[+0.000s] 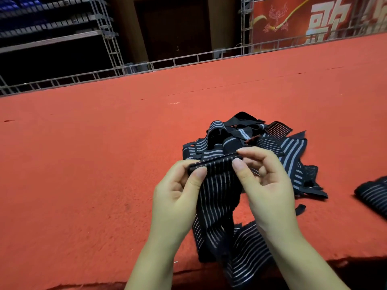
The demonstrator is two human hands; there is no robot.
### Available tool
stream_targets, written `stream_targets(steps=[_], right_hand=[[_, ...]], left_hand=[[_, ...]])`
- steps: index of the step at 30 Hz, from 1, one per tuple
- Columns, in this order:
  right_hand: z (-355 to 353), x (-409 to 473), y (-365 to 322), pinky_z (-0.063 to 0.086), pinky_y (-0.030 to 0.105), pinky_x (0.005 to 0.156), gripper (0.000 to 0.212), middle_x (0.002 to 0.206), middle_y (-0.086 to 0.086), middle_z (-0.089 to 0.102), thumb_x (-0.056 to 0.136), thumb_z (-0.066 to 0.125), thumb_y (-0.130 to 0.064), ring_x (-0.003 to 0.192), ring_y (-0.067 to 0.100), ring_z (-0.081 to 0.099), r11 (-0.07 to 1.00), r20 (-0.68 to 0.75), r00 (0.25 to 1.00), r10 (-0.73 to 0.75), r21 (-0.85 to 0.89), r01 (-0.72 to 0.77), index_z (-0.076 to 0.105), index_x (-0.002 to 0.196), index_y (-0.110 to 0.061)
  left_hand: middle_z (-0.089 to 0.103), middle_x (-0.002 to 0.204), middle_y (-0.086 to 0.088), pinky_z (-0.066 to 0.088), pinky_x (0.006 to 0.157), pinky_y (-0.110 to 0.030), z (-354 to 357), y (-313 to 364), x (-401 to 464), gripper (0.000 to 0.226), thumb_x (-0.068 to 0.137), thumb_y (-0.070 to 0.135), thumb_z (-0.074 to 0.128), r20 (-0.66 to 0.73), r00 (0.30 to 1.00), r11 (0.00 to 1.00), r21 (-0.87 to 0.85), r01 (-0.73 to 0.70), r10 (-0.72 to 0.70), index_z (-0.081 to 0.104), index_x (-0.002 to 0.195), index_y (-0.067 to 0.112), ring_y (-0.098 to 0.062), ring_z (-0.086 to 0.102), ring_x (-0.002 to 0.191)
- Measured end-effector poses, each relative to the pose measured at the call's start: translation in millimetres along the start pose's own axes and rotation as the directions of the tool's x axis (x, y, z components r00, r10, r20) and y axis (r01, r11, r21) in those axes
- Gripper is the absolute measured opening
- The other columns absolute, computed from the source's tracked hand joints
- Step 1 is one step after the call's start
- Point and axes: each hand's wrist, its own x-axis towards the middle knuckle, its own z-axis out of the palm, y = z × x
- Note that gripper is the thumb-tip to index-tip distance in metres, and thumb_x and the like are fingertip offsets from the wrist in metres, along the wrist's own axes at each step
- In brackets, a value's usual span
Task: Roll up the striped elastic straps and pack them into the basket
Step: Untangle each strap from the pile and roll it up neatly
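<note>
A black elastic strap with thin pale stripes (215, 193) hangs between my hands, its top end curled into a narrow roll. My left hand (178, 195) pinches the roll's left end with thumb and fingers. My right hand (266, 183) pinches its right end. The strap's loose length drops down and lies crumpled near the carpet's front edge. Behind my hands a tangled pile of more striped straps (272, 143) lies on the red carpet (94, 164). Another striped strap (374, 195) lies at the right edge. No basket is in view.
The red carpeted platform stretches far to the left and back. A metal truss rail (146, 65) runs along its far edge, with dark tiered seating (48, 28) behind. A red banner with large pale characters (314, 19) hangs at the back right.
</note>
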Motion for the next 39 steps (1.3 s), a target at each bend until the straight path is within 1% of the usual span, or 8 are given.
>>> stream_targets(steps=[4, 9, 13, 16, 20, 28, 36, 39], right_hand=[[-3.1, 3.7, -11.1, 0.046, 0.012, 0.068, 0.012, 0.077, -0.013, 0.063, 0.077, 0.074, -0.019, 0.072, -0.003, 0.058, 0.996, 0.036, 0.998, -0.041, 0.086, 0.038, 0.066, 0.087, -0.020], [-5.1, 4.9, -20.2, 0.050, 0.017, 0.078, 0.019, 0.091, -0.008, 0.070, 0.078, 0.071, -0.019, 0.088, 0.006, 0.066, 0.998, 0.175, 0.984, -0.021, 0.064, 0.010, 0.067, 0.093, -0.031], [-8.2, 17.2, -25.1, 0.052, 0.024, 0.072, 0.006, 0.084, -0.004, 0.073, 0.082, 0.073, -0.023, 0.079, 0.007, 0.068, 0.990, 0.331, 0.939, 0.097, -0.127, -0.058, 0.073, 0.086, -0.028], [1.8, 29.1, -23.3, 0.049, 0.019, 0.067, 0.011, 0.076, -0.007, 0.071, 0.084, 0.072, -0.013, 0.073, 0.004, 0.065, 0.997, 0.267, 0.963, 0.037, -0.071, -0.019, 0.070, 0.077, -0.021], [17.0, 58.0, -22.6, 0.049, 0.020, 0.065, 0.015, 0.071, -0.008, 0.067, 0.088, 0.065, -0.008, 0.069, 0.005, 0.063, 0.994, 0.109, 0.993, 0.053, 0.091, -0.063, 0.065, 0.078, -0.019], [44.5, 123.9, -56.0, 0.054, 0.025, 0.064, 0.008, 0.078, 0.000, 0.063, 0.094, 0.059, -0.011, 0.068, 0.010, 0.063, 0.974, 0.087, 0.996, 0.037, 0.221, -0.056, 0.059, 0.086, -0.013], [54.3, 164.5, -79.4, 0.058, 0.030, 0.063, 0.004, 0.083, 0.009, 0.067, 0.093, 0.060, -0.010, 0.066, 0.014, 0.068, 0.895, 0.097, 0.990, 0.101, 0.425, -0.133, 0.061, 0.090, -0.008], [52.1, 166.3, -74.7, 0.058, 0.031, 0.061, 0.005, 0.081, 0.008, 0.068, 0.093, 0.060, -0.010, 0.067, 0.016, 0.068, 0.889, 0.098, 0.984, 0.150, 0.421, -0.178, 0.061, 0.088, -0.008]], left_hand=[[0.069, 0.072, 0.013, 0.047, 0.065, -0.012, -1.5, 2.7, 1.6, 0.009, 0.085, 0.020, 0.057, 0.003, 0.999, 0.999, 0.001, -0.033, 0.033, 0.065, 0.082, 0.018, 0.002, 0.061, 0.070], [0.064, 0.066, 0.017, 0.042, 0.060, -0.011, -4.4, 4.3, 2.9, 0.010, 0.084, 0.028, 0.066, 0.050, 0.998, 0.999, -0.004, -0.043, 0.043, 0.067, 0.074, 0.027, 0.004, 0.055, 0.063], [0.062, 0.060, 0.014, 0.040, 0.054, -0.009, 0.5, 4.0, 6.5, 0.022, 0.090, 0.025, 0.064, 0.005, 1.000, 0.998, -0.064, -0.006, 0.006, 0.061, 0.072, 0.012, 0.005, 0.053, 0.057], [0.070, 0.073, 0.008, 0.049, 0.061, -0.015, 6.0, -1.1, 13.3, 0.021, 0.090, 0.032, 0.064, 0.028, 0.995, 0.985, -0.145, 0.094, -0.091, 0.061, 0.088, 0.011, -0.001, 0.064, 0.069], [0.074, 0.099, 0.009, 0.053, 0.078, -0.022, 12.8, -12.8, 17.6, 0.022, 0.087, 0.029, 0.069, 0.132, 0.975, 0.982, -0.042, 0.186, -0.179, 0.062, 0.106, 0.021, -0.008, 0.069, 0.094], [0.075, 0.095, 0.000, 0.056, 0.082, -0.034, 10.8, -9.3, 48.6, 0.014, 0.089, 0.015, 0.066, 0.060, 0.972, 0.974, 0.003, 0.227, -0.227, 0.063, 0.103, 0.015, -0.014, 0.070, 0.090], [0.074, 0.097, 0.005, 0.055, 0.079, -0.024, 13.5, -13.3, 51.0, 0.041, 0.073, 0.037, 0.080, 0.053, 0.970, 0.971, 0.040, 0.235, -0.237, 0.061, 0.105, 0.020, -0.008, 0.070, 0.091], [0.073, 0.094, 0.004, 0.053, 0.073, -0.019, 11.7, -18.0, 45.6, 0.039, 0.074, 0.028, 0.083, 0.037, 0.964, 0.965, 0.031, 0.262, -0.263, 0.058, 0.102, 0.017, -0.004, 0.068, 0.085]])
